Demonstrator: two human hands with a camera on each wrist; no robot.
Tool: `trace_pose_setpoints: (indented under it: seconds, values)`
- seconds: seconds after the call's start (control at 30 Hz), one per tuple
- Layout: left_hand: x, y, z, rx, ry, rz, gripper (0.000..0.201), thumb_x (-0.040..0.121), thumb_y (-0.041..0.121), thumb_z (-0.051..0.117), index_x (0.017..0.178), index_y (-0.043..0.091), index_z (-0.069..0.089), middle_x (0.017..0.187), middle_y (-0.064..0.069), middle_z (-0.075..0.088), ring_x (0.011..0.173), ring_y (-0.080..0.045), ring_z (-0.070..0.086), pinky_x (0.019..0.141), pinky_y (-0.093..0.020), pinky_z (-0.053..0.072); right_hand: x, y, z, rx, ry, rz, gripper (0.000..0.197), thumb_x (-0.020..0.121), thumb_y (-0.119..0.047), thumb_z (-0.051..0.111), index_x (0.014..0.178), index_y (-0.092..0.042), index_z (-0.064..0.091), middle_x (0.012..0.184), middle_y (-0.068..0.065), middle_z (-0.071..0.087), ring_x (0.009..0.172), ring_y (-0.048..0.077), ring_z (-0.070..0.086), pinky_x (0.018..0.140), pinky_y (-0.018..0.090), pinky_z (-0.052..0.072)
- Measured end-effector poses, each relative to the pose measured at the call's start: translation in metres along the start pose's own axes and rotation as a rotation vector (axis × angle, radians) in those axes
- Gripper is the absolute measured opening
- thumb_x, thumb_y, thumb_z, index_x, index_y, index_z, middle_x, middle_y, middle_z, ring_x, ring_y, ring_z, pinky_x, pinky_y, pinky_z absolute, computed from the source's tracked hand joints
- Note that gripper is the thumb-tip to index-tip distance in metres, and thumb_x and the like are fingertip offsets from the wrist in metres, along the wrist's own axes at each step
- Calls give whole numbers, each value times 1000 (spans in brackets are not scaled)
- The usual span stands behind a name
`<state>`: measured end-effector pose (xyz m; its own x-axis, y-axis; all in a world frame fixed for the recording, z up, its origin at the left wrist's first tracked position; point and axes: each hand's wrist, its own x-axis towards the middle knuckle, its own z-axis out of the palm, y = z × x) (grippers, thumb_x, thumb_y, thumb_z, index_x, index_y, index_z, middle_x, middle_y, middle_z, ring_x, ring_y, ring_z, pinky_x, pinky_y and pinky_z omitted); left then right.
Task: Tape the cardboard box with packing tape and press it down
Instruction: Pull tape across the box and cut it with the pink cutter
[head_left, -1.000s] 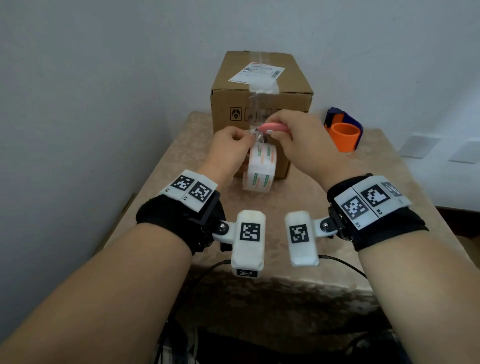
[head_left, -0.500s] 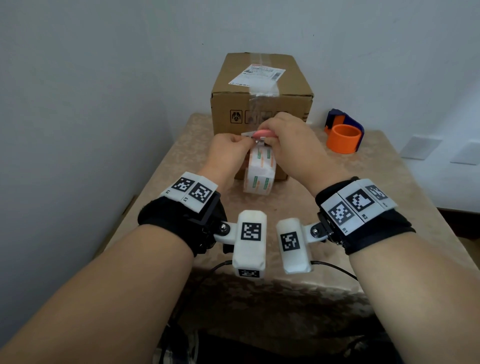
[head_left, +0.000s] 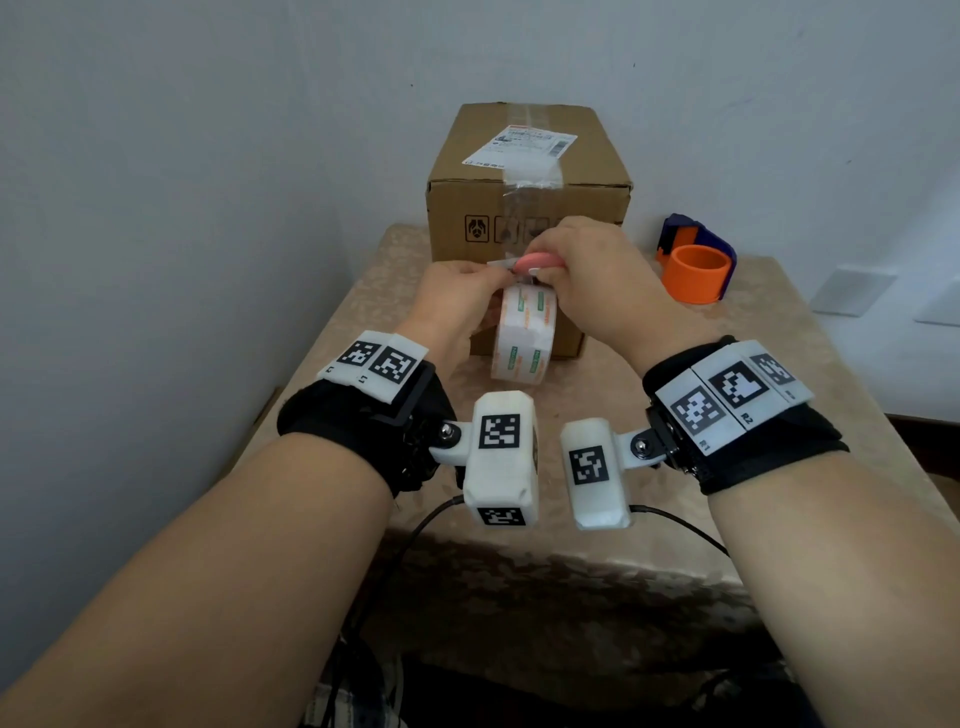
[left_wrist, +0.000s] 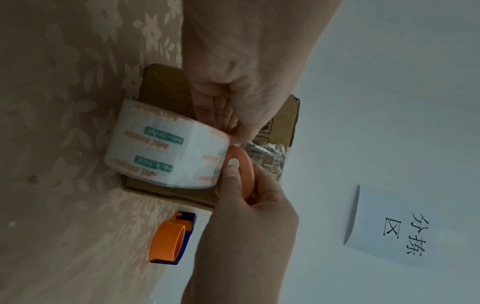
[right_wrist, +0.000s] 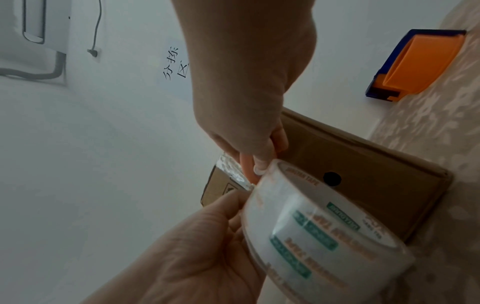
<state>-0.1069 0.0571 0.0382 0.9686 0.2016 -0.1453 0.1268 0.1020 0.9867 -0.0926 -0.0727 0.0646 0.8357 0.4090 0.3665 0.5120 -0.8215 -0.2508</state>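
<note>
Pale walls enclose a corner in which a surface (head_left: 769, 332) covered with a beige floral cloth is set.

At the centre of the head view, the right hand (head_left: 597, 280) is closed round a pink cutter (head_left: 535, 261), its thumb laid along the cutter's body so that the tip is steered to the strip. In the left wrist view the cutter is seen touching the tape just where it leaves the roll; the cut is judged to be in progress, though the blade itself cannot be made out.

The left hand (head_left: 457, 296) pinches the tape beside the cutter. This grip is judged to keep the strip taut, so that the blade parts it instead of dragging it.

The packing tape roll (head_left: 524, 335) hangs below both hands, clear of the surface, carried by the strip and by the left hand.

Behind the hands, at upper centre, the cardboard box (head_left: 530, 218) stands on the surface. A clear, wrinkled tape strip (head_left: 524, 192) is laid over its top seam and down the front face; it is judged not yet pressed flat.

At the right of the frame, an orange and blue tape dispenser (head_left: 696, 265) rests unused, well apart from the hands.
</note>
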Motion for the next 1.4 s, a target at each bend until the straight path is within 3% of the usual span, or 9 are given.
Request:
trace_pose_setpoints:
  seconds: [0.13,0.23,0.4,0.6,0.77,0.87,1.1,1.33,1.4]
  values:
    - [2,0,-1,4,-1,15,6,88,6,60,84,8,63,79,-7,67,70,-15,66,64,-23,56,-1,1,1,-2,11,-3,26,90,-10,55,114,-14,67,110,8,63,105,24,56,86,31,43]
    - [3,-2,-1,-6,-6,20,5,87,7,61,83,8,64,79,-8,68,72,-18,66,68,-27,56,-3,-3,7,-11,33,-13,25,92,-13,53,114,-13,66,109,9,62,103,24,56,86,33,44]
    - [4,-3,-1,3,-2,20,6,88,7,61,82,8,63,78,-7,67,69,-16,66,64,-24,55,-2,-5,7,-6,31,-17,25,91,-12,54,113,-13,66,108,9,61,103,26,55,87,35,45]
    - [5,-3,-3,30,3,12,4,87,7,61,84,9,63,81,-8,68,72,-17,67,71,-29,56,-2,0,-1,-40,-6,2,26,90,-8,56,114,-14,65,110,10,61,105,26,55,86,34,44]
    - [6,-3,-2,32,4,20,4,88,5,60,84,8,61,79,-7,67,70,-15,66,67,-25,56,-3,2,-6,-41,-14,11,25,92,-14,56,115,-13,65,111,11,62,105,27,55,87,37,46]
    - [6,-2,-3,31,8,24,8,88,6,60,94,3,63,79,-6,67,68,-14,66,59,-20,56,-2,1,-3,-37,-9,11,24,91,-12,55,113,-13,66,110,11,61,104,27,55,85,34,44]
    - [5,-1,-5,72,-4,42,8,86,9,62,78,10,62,76,-7,68,68,-17,66,69,-29,55,3,-5,2,-44,-6,-7,21,91,-14,56,109,-14,67,108,12,60,103,28,53,84,36,42]
    - [7,-1,-4,85,-4,40,12,87,6,60,76,11,62,75,-6,67,69,-16,66,72,-30,55,-6,4,-2,-74,-4,9,27,91,-8,54,115,-14,63,113,12,59,106,29,52,87,37,43]
    - [6,0,-4,80,-14,38,13,88,6,60,76,11,61,76,-5,68,69,-14,66,65,-24,56,-8,6,-4,-82,6,21,28,90,-6,55,115,-15,63,112,11,58,106,28,52,86,36,44]
